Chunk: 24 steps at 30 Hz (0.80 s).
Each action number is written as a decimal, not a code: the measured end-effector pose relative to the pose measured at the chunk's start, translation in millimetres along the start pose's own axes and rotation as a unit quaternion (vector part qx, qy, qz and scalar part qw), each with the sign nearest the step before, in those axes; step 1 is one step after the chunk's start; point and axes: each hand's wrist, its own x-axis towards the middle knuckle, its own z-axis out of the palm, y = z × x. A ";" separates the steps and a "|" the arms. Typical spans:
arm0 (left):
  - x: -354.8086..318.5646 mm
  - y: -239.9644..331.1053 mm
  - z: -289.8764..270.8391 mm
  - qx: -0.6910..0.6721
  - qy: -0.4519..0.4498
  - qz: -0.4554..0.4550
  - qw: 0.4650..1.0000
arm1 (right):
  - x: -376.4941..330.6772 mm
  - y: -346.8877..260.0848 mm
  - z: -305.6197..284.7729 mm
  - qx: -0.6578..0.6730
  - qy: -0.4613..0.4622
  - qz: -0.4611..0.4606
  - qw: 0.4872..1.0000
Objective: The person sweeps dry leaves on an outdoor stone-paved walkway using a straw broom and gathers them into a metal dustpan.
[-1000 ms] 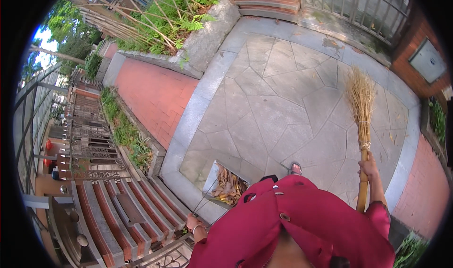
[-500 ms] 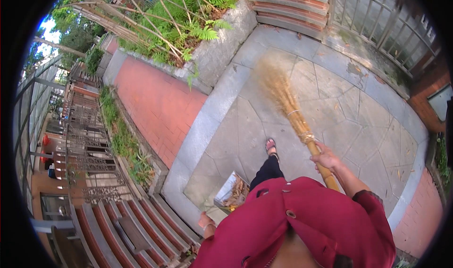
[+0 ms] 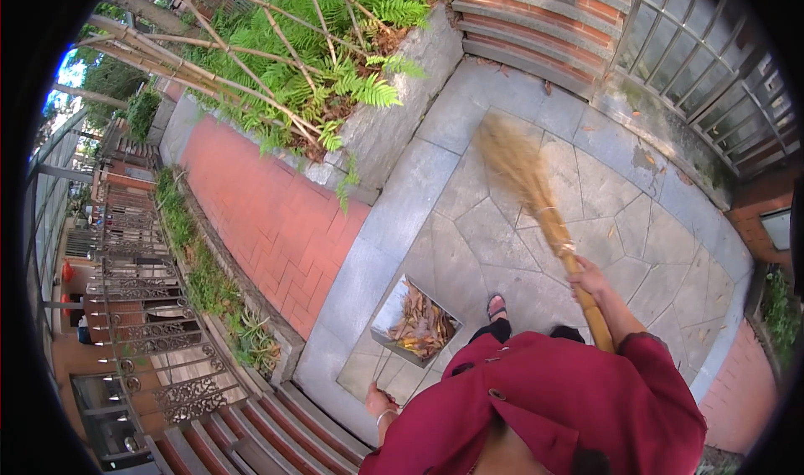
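Note:
My right hand (image 3: 586,278) grips the wooden handle of a straw broom (image 3: 523,169). Its bristles reach up and left across the grey stone paving (image 3: 662,291). My left hand (image 3: 381,404) is low at the paving's edge, closed on the thin handle of a metal dustpan (image 3: 387,316). The pan stands on the stones with several dry brown leaves (image 3: 419,324) in it. My sandalled foot (image 3: 496,308) is just right of the pan. A red garment (image 3: 544,408) covers my body below.
A raised stone planter (image 3: 394,123) with ferns and bamboo poles borders the paving at upper left. Brick steps (image 3: 536,31) and a metal gate (image 3: 712,65) lie beyond. A red brick path (image 3: 268,215) and railings (image 3: 142,308) run on the left.
The broom has swung from my right side toward the upper left, its bristles now nearer the planter and steps. The view has turned with it; the dustpan stays by my foot.

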 end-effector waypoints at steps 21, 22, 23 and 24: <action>-108.3 191.2 210.3 0.053 0.058 0.174 0.982 | 285.9 -278.7 -53.5 0.104 -0.137 -0.027 0.985; -111.5 198.0 215.4 0.061 0.048 0.166 0.983 | 292.5 -270.1 -65.9 0.127 -0.138 -0.022 0.982; -115.1 201.3 220.4 0.068 0.037 0.154 0.985 | 293.4 -263.9 -73.3 0.146 -0.138 -0.014 0.980; -118.4 204.1 228.3 0.064 0.041 0.150 0.986 | 279.3 -265.8 -75.3 0.160 -0.129 -0.007 0.979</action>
